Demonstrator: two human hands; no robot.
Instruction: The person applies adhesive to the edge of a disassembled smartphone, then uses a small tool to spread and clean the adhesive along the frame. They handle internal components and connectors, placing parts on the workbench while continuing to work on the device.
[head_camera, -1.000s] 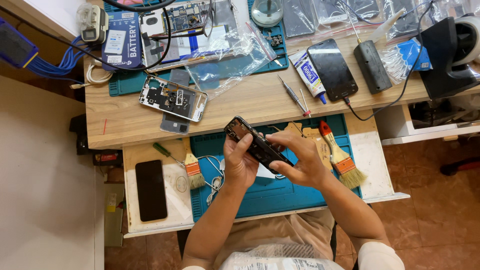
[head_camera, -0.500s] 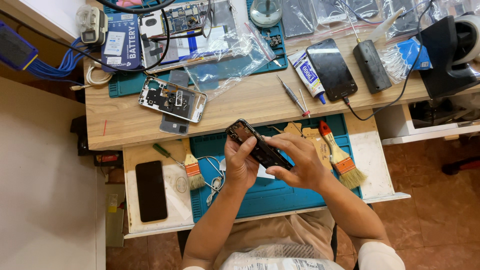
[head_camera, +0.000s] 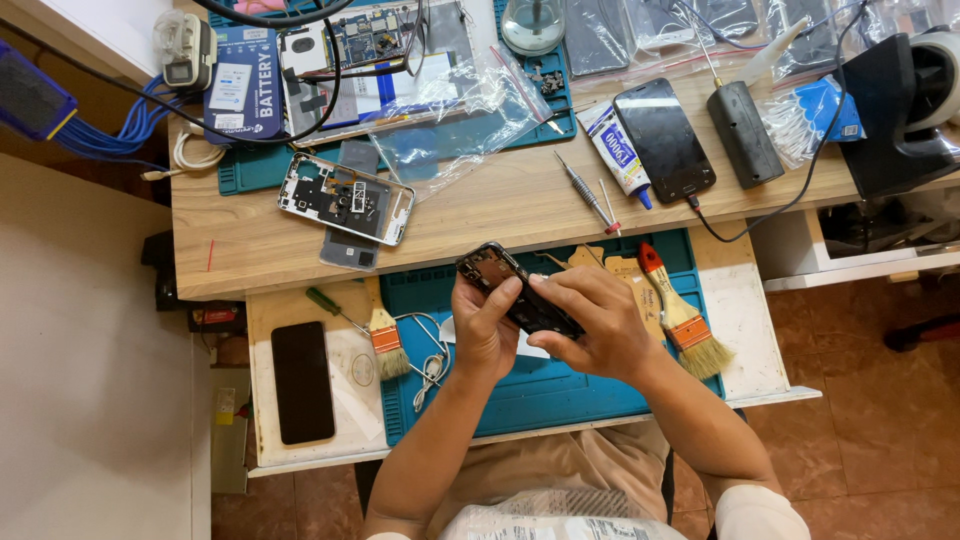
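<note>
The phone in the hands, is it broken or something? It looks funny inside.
The phone held in the left hand and right hand has its back off, so its dark insides show. Another opened phone frame lies askew on the wooden desk. Both look taken apart, not smashed.

Brushes (head_camera: 385, 338), glue tube (head_camera: 619, 153), screwdriver (head_camera: 585, 192)

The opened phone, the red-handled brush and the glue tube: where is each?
opened phone (head_camera: 492, 268), head view, its top end
red-handled brush (head_camera: 684, 325), head view, its metal band
glue tube (head_camera: 615, 150), head view, its white body
</note>
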